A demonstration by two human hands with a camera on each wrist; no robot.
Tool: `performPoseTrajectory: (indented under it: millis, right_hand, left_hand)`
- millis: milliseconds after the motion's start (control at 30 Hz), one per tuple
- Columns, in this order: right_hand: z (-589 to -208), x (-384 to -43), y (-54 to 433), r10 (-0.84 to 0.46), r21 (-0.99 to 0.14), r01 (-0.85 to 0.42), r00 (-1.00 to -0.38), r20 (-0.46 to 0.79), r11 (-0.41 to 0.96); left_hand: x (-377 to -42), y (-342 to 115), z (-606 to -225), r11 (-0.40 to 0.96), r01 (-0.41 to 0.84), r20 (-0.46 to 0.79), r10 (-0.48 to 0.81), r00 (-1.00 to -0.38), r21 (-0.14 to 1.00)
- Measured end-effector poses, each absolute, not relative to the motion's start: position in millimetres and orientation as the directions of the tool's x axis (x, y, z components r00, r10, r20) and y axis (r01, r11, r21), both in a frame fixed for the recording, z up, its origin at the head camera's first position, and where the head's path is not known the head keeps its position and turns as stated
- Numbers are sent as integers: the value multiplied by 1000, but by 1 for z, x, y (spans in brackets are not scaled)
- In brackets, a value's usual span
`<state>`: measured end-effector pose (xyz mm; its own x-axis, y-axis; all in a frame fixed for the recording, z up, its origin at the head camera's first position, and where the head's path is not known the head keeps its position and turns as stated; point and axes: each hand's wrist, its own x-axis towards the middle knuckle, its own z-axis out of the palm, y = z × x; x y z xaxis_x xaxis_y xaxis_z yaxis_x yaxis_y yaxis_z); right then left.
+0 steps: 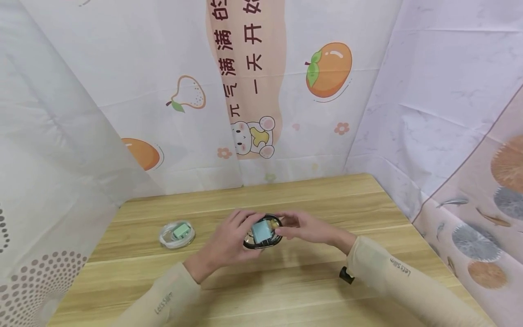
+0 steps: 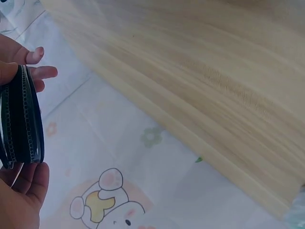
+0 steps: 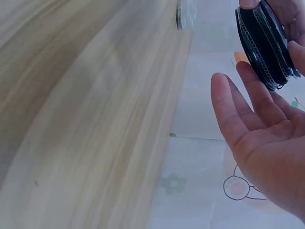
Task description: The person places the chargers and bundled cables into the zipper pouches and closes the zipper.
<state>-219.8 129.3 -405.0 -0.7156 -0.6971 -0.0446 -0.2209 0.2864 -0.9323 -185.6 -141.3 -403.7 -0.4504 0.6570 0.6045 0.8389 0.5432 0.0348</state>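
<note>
A small oval pouch (image 1: 247, 241) with a black zippered edge is held up above the wooden table. Through its clear face a light-blue plug (image 1: 261, 231) shows, beside a small gold-coloured item. My left hand (image 1: 234, 238) grips the pouch from the left, thumb above and fingers below. At the opposite edge my right hand (image 1: 304, 227) pinches it, thumb on the near side. The right wrist view shows the right hand (image 3: 267, 131) with its index finger extended off the pouch and other fingers against the black side (image 3: 262, 45). Both zipper tracks of the pouch (image 2: 21, 117) face the left wrist camera.
To the left on the wooden table (image 1: 310, 290) lies a coiled white cable (image 1: 168, 244) with a green plug (image 1: 181, 230). A small black object (image 1: 347, 275) shows by the right sleeve. Printed cloth (image 1: 261, 175) hangs behind the table and at both sides.
</note>
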Motion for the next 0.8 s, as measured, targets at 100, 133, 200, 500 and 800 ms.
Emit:
performPoseTrajectory:
  millis: [100,133,200,500,800]
  right_hand:
    - [-401,-222,130,-709,-915,-286,-705,1,284]
    - [-399,-222,130,-714,-907,-314,-700,22,280]
    - [-396,-223,131,-718,-888,-367,-694,62,278]
    - [-388,-226,147,-673,-721,-542,-726,141,433]
    - [-386,-232,170,-664,-557,-655,-712,228,511]
  left_hand:
    - [-187,-145,-399,548,834,599,647,-472,65]
    - [-187,-147,-398,553,830,598,640,-482,78]
    - [-189,-152,-395,566,817,596,620,-510,110]
    - [-201,-194,-389,721,671,529,506,-682,175]
    - [-211,-235,-397,820,521,491,361,-793,239]
